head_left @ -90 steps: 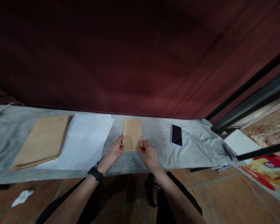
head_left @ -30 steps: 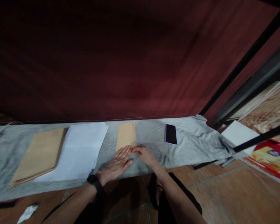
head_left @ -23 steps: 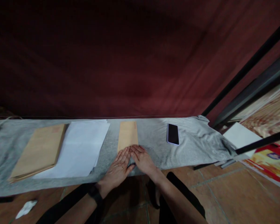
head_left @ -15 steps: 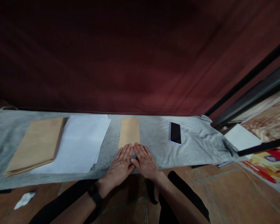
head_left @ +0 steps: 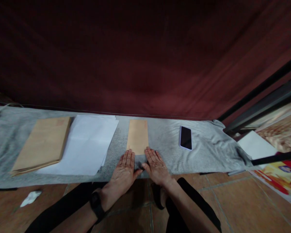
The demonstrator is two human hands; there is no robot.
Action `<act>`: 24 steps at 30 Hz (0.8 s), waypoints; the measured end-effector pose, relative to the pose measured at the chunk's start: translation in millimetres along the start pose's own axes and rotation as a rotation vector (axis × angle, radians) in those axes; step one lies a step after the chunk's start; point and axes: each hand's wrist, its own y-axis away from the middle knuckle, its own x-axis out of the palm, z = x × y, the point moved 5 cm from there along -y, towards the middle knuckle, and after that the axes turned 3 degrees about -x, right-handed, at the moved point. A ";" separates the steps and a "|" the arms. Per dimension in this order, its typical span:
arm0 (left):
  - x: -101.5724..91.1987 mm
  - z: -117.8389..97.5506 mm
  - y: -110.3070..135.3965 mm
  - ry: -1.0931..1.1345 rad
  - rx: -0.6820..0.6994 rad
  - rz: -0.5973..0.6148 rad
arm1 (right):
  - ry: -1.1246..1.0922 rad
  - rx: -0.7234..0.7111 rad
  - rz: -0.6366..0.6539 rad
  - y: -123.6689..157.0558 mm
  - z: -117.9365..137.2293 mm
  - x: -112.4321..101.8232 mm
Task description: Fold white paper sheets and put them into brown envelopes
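A small brown envelope [head_left: 138, 136] lies flat on the grey cloth in front of me, its short near edge toward my body. My left hand [head_left: 124, 168] rests flat with fingers stretched out, the fingertips on the envelope's near left corner. On the near right corner lie the fingertips of my right hand [head_left: 156, 165], also flat and open, thumb pointing inward. A gap separates the two hands, and the envelope's near edge shows between them. Neither hand grasps anything.
On the left, a stack of larger brown envelopes [head_left: 43, 139] partly covers white paper sheets [head_left: 92, 142]. A phone [head_left: 185, 138] lies to the right on the grey cloth [head_left: 160, 129]. Dark red fabric [head_left: 145, 64] hangs behind. A crumpled white tissue [head_left: 31, 198] is on the tiled floor.
My hands have moved apart sideways along the envelope's near edge, from nearly touching in the middle to the two corners. The whole view has shifted slightly.
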 end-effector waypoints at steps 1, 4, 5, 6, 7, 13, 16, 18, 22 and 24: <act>-0.5 -0.5 -1.5 -0.008 -0.004 0.001 | -0.016 0.007 0.008 -1.0 -0.7 -0.8; -3.2 -3.4 -6.6 -0.023 -0.010 0.012 | -0.067 0.033 0.018 -6.5 -3.3 -5.7; -4.5 -4.9 -8.1 -0.022 -0.014 0.014 | -0.081 0.040 0.018 -8.8 -4.2 -7.9; -6.0 -6.6 -9.5 -0.017 -0.017 0.014 | -0.091 0.045 0.016 -11.2 -5.1 -10.1; -7.7 -8.5 -10.6 -0.008 -0.017 0.011 | -0.098 0.048 0.014 -13.3 -5.7 -12.3; -12.3 -23.5 -16.4 0.130 0.138 0.068 | -0.071 0.029 -0.008 -18.5 -2.5 -14.7; -7.8 -24.2 -18.9 0.156 0.163 0.132 | -0.081 -0.008 0.000 -18.7 5.7 -6.9; -4.3 -23.0 -20.0 0.162 0.146 0.152 | -0.093 -0.038 -0.004 -18.5 11.3 -1.2; -2.2 -22.7 -20.6 0.163 0.121 0.147 | -0.077 -0.061 -0.017 -16.4 14.4 5.0; -4.4 -23.5 -20.4 0.151 0.124 0.131 | -0.062 -0.065 -0.012 -15.0 12.5 5.4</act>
